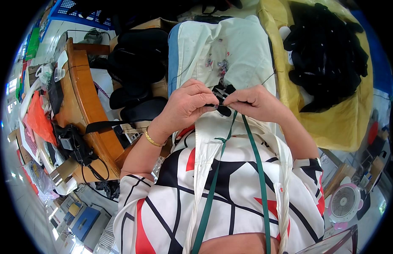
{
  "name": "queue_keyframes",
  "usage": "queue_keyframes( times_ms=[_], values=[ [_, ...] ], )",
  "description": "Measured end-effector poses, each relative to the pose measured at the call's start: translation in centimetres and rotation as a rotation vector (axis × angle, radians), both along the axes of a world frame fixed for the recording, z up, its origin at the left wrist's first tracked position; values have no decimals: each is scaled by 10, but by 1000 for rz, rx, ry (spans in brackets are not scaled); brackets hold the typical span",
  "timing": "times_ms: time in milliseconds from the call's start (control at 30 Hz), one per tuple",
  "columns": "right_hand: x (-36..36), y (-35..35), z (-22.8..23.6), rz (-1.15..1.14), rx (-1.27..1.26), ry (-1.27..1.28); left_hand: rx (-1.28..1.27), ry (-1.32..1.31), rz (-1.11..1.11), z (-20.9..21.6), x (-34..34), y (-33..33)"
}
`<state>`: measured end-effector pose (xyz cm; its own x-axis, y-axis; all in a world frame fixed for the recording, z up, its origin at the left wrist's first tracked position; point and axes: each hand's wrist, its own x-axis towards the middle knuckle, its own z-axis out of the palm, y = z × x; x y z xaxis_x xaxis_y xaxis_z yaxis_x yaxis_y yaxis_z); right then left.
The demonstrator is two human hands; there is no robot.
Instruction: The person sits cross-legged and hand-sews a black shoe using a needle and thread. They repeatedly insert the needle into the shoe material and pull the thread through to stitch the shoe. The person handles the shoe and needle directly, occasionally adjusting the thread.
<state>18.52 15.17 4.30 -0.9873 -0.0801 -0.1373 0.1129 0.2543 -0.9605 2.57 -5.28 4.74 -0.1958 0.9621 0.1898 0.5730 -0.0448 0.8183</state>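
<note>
Above my lap, both hands meet with their fingertips nearly touching. My left hand (192, 101) pinches the left side of a small black piece (223, 111), thumb and forefinger pressed together. From the other side my right hand (255, 101) is closed in a pinch at the same piece. Something small, dark and metallic (221, 92) shows just beyond the fingertips; its kind is unclear. A green ribbon (257, 163) hangs down from my neck, its two strands running toward the hands. Under them lies a pale cloth (247, 51) over my lap, with small tufts of coloured thread scraps on it.
To the right, a yellow cloth-lined container (331, 133) holds a heap of black pieces (327, 55). Black padded items (139, 55) are stacked at the left, beside a curved wooden table edge (84, 97). A black bag (73, 144) hangs there. A fan (345, 201) stands lower right.
</note>
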Motion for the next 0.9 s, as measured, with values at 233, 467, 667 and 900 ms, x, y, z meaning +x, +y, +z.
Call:
queue_keyframes(
  times_ms=[233, 467, 667, 900],
  values=[
    [-1, 0, 0, 20, 5, -5, -6, -2, 0, -1, 1, -2],
    [-1, -1, -3, 27, -9, 13, 32, 7, 10, -3, 2, -1],
    [2, -6, -12, 38, -49, -36, -7, -104, 3, -7, 6, -4],
    [5, -9, -15, 23, -147, -30, 19, -105, 11, -10, 7, -5]
  ],
)
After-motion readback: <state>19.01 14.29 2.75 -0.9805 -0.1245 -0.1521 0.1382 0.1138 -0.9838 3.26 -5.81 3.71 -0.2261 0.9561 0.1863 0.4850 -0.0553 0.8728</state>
